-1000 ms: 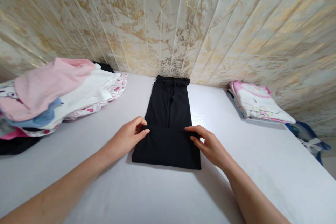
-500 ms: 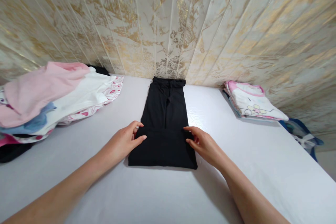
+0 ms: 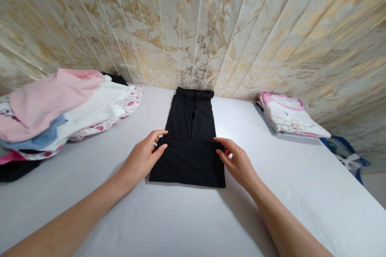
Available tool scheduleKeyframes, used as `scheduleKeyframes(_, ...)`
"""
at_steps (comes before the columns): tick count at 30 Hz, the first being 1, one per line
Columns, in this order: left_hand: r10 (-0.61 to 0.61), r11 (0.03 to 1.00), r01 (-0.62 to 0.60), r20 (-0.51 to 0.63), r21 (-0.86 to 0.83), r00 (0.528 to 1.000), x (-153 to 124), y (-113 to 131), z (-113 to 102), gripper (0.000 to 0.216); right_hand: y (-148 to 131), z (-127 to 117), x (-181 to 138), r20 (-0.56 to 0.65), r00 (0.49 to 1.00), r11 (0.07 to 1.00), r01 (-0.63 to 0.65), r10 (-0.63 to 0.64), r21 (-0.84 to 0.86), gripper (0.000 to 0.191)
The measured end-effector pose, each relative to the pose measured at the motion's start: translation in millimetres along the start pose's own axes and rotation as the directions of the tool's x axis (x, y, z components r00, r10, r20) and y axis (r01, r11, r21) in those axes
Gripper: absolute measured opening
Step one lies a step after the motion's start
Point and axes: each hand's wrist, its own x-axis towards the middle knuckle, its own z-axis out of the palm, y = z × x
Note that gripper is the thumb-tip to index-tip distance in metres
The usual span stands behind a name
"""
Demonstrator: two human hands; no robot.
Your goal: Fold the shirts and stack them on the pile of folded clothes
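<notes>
A pair of black trousers (image 3: 193, 118) lies lengthwise in front of me, waistband at the far end near the curtain. Its near part is doubled back over itself into a flat, wide fold. My left hand (image 3: 147, 152) grips the left corner of the folded edge, thumb on the near side and index finger beyond it. At the right corner, my right hand (image 3: 235, 158) has the same edge between thumb and fingers. The other fingertips are partly hidden behind the cloth and the hands.
On the left is a loose heap of clothes (image 3: 57, 104), pink, white, blue and black. A stack of folded clothes (image 3: 292, 116) sits at the right rear. Gold-patterned curtain (image 3: 199, 28) hangs along the far edge of the white surface (image 3: 187, 221). Beyond the right edge is a blue item (image 3: 343, 150).
Both hands have moved slightly away from me with the folded edge. The near end of the trousers has shifted a little forward, while the waistband stays about where it was.
</notes>
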Motion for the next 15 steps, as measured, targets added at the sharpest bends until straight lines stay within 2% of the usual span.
scheduleKeyframes(5,0.02,0.996,-0.024,0.057,0.081,0.998,3,-15,5,0.052,13,6,1,0.039,0.999,1.0,-0.018,0.018,0.0,0.043)
scheduleKeyframes(9,0.152,0.973,-0.149,-0.001,0.175,0.988,2,-15,5,0.051,10,6,-1,0.01,1.0,1.0,0.019,-0.019,-0.016,0.045)
scheduleKeyframes(12,0.342,0.911,-0.306,-0.094,0.276,0.935,-8,0,4,0.043,1,4,-3,-0.066,0.997,0.997,0.035,-0.04,-0.074,0.038)
scheduleKeyframes(13,0.412,0.882,-0.374,-0.087,0.286,0.907,-13,6,5,0.04,-3,4,-4,-0.089,0.994,0.995,0.049,-0.058,-0.092,0.033)
scheduleKeyframes(15,0.54,0.807,-0.528,0.03,0.266,0.841,-25,16,11,0.038,-10,5,-5,-0.1,0.988,0.988,0.103,-0.115,-0.114,0.026)
